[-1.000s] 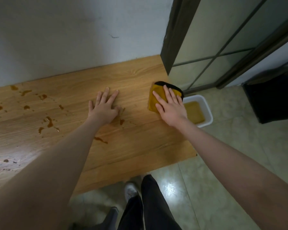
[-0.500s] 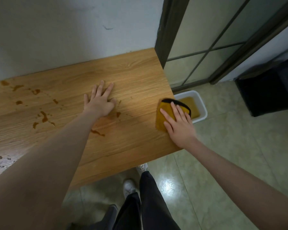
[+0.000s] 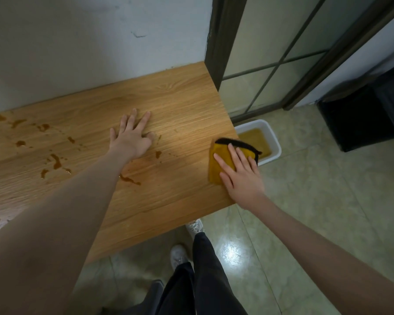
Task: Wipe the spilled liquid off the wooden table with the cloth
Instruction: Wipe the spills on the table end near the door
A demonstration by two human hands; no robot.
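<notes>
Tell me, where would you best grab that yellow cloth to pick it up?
Probably the black-trimmed edge of the yellow cloth, pinched from the table's right side. The cloth lies flat under the right hand at the table edge, and that corner seems to overhang slightly.

Left hand [image 3: 132, 138] blocks bare table [image 3: 180, 105] from spills [image 3: 55, 161].

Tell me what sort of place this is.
Probably a room in a home or small flat: a wooden table against a plain painted wall, a glazed sliding door, and a glossy tiled floor.
</notes>
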